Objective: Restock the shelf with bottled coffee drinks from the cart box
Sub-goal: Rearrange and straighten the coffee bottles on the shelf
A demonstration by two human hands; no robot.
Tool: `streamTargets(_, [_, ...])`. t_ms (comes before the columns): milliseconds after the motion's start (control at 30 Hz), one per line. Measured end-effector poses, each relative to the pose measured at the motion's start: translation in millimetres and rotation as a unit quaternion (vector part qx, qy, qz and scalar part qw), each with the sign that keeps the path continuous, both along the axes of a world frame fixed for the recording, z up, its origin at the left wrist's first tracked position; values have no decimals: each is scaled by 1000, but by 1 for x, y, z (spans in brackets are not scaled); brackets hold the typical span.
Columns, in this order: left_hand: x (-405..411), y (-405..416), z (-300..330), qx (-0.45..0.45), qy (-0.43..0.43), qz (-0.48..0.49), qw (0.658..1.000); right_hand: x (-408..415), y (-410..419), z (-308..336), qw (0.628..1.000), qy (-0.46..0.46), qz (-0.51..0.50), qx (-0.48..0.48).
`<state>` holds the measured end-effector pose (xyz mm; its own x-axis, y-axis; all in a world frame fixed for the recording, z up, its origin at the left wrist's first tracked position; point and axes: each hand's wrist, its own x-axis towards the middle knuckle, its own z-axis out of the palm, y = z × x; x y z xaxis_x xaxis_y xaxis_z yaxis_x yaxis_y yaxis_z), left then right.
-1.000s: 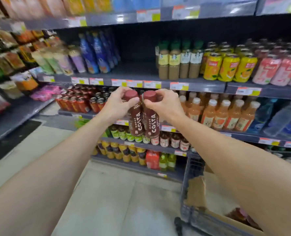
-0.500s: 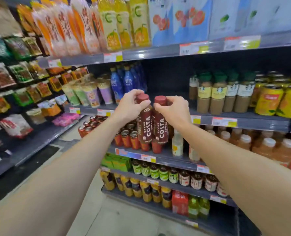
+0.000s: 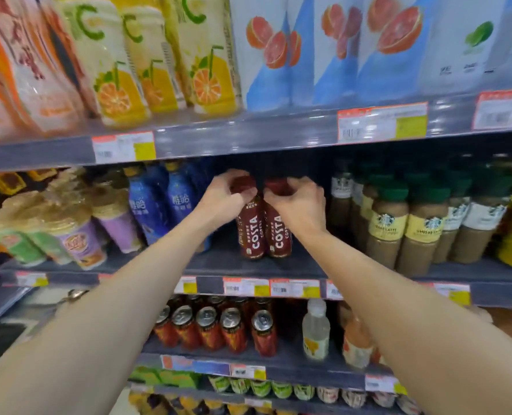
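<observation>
On the grey shelf [image 3: 293, 265], both hands [image 3: 223, 199] [image 3: 301, 205] clasp upright Costa bottles [image 3: 251, 232] [image 3: 278, 232] by their caps.

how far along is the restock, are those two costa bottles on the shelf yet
Done: two Costa bottles, the left one and the right one, look to be standing on the middle shelf, in the gap between the blue bottles and the green-capped coffee bottles.
In hand: the left hand and right hand grip their caps.
Left: letting go. That gap is otherwise bare; the cart box is out of view.

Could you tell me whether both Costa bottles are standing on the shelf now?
Yes, both Costa bottles stand upright on the shelf.
</observation>
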<state>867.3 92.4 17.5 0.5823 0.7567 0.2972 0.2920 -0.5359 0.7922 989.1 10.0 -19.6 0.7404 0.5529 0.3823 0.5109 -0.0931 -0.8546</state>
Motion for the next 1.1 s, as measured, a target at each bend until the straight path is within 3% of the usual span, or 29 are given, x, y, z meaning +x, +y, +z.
streamTargets(367, [3,37,-23,-34,-12,-65,997,-8,14,-16,993,-94,-68,-4])
streamTargets(533, [1,26,-44,-27,-84,-11,996,-16,7,-38,998,-44,-25,32])
streamTargets(700, [-8,24,-80,-22,14,-28,999,-21,-3,-78,1000,-6,15,4])
streamTargets(1100, [-30,15,-96,-57,-26,-73,995,-45,-22,-95,999,43,-19,22])
